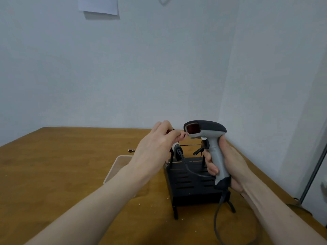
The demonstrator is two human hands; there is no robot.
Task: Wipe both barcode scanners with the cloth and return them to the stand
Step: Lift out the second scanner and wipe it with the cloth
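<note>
My right hand (228, 167) grips the handle of a grey barcode scanner (205, 129) with a dark top, held upright above the stand, its red window facing left. My left hand (155, 147) is just left of that window with its fingertips pinched on a small bit of cloth (186, 134); most of the cloth is hidden in the hand. The second scanner (177, 150) sits in the black slotted stand (191, 184), largely hidden behind my left hand, with its coiled cable running across the stand. The held scanner's cable (216, 218) hangs down to the table.
A clear plastic tray (115, 167) lies left of the stand on the wooden table (62, 174). A small striped object (131, 150) lies further back. Walls close off the table at the back and right. Crumbs dot the tabletop near the stand.
</note>
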